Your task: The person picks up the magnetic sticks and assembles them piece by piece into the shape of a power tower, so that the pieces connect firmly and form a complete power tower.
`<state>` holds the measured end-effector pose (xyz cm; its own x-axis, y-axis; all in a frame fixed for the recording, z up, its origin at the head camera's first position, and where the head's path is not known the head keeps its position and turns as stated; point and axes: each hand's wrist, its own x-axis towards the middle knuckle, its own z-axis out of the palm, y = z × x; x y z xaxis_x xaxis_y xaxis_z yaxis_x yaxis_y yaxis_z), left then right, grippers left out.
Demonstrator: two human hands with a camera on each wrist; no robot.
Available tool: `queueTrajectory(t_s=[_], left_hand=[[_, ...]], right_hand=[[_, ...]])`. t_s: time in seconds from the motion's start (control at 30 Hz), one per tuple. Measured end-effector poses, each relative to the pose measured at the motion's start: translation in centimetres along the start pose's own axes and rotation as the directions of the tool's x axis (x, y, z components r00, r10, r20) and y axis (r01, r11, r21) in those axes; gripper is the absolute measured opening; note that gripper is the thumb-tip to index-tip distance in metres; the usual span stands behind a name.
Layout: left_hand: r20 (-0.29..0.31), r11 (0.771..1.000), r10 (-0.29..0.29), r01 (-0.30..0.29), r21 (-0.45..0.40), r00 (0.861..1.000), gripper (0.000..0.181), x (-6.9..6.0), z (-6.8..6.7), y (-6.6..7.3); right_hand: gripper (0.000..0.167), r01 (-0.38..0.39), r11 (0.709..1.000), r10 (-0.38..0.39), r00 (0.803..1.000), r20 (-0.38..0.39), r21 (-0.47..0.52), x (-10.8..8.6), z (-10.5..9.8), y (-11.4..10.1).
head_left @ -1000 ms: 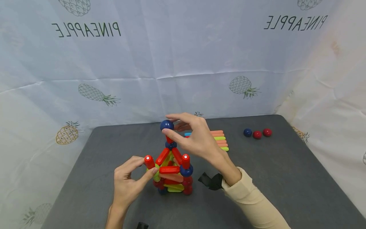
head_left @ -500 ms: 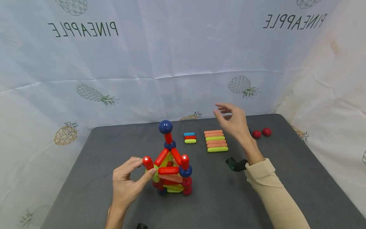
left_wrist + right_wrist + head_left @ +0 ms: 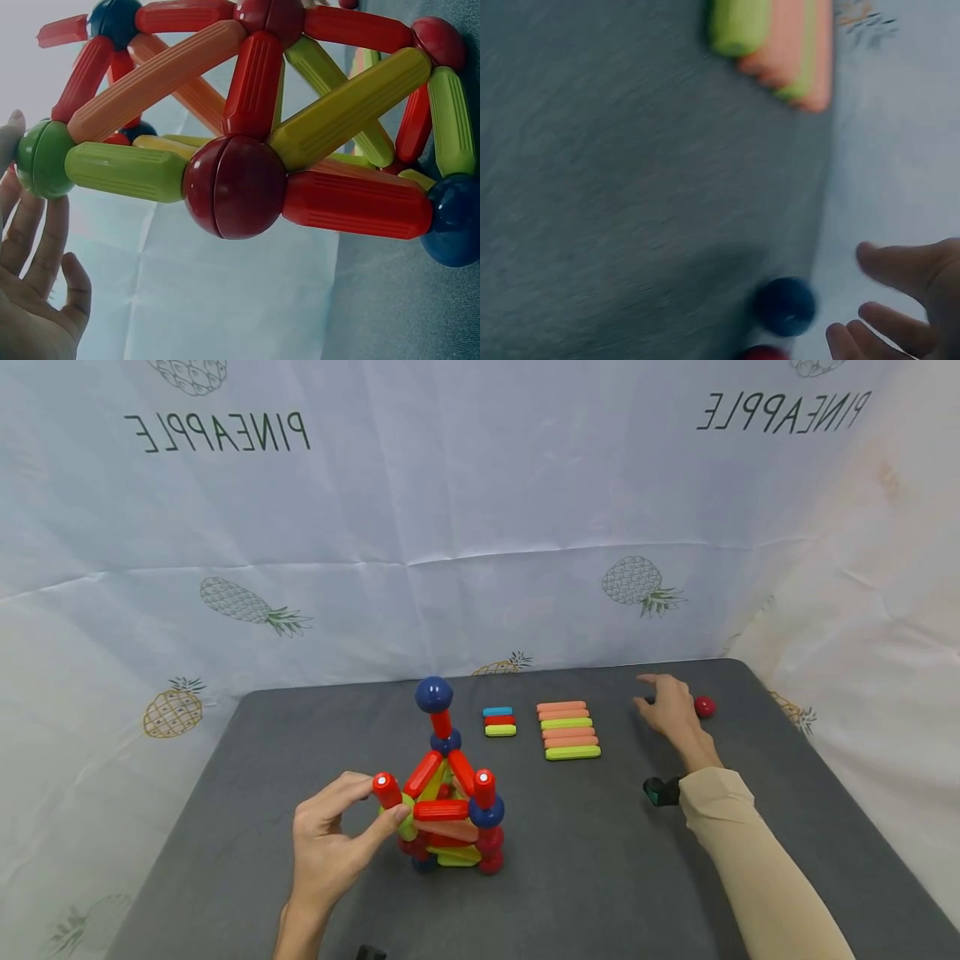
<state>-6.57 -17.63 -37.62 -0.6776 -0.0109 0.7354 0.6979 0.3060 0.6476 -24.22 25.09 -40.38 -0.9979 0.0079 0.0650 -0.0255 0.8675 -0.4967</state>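
A structure of magnetic rods and balls stands on the table, with a dark blue ball (image 3: 434, 694) on a red rod (image 3: 441, 724) at its top. My left hand (image 3: 330, 843) pinches the green ball (image 3: 45, 159) at its left corner between thumb and fingers. Out to the right, my right hand (image 3: 670, 710) is apart from everything, its fingers spread and slightly bent. A loose blue ball (image 3: 784, 306) lies close to those fingers in the right wrist view, with a red ball (image 3: 763, 353) beside it. In the head view the hand mostly hides the blue ball.
Behind the structure lie two rows of rods: short blue, red and yellow-green rods (image 3: 499, 722), and several longer orange and green rods (image 3: 568, 732). Another red ball (image 3: 704, 707) sits right of my right hand. A pineapple-print cloth (image 3: 480, 510) hangs behind the table (image 3: 585, 860).
My right hand has left the structure's top blue ball and moved right, then down toward the loose balls. The left hand keeps its grip on the green ball.
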Motion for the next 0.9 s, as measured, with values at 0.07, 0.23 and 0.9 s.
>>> queueTrajectory(t_s=[0.07,0.23,0.9], left_hand=[[0.0,1.0,0.0,0.0,0.001,1.0,0.036,0.0,0.0,0.0],[0.002,1.0,0.002,-0.002,0.004,1.0,0.037,0.0,0.0,0.0],[-0.012,1.0,0.014,-0.014,0.004,1.0,0.034,0.0,0.1,0.0]], right_hand=[[0.048,-0.018,0.999,0.021,0.998,0.054,-0.043,0.0,0.3,0.6],[0.042,-0.038,0.996,0.046,0.994,0.099,-0.083,-0.3,0.9,1.1],[0.036,0.178,0.975,-0.165,0.981,-0.105,0.135,-3.7,1.2,-3.1]])
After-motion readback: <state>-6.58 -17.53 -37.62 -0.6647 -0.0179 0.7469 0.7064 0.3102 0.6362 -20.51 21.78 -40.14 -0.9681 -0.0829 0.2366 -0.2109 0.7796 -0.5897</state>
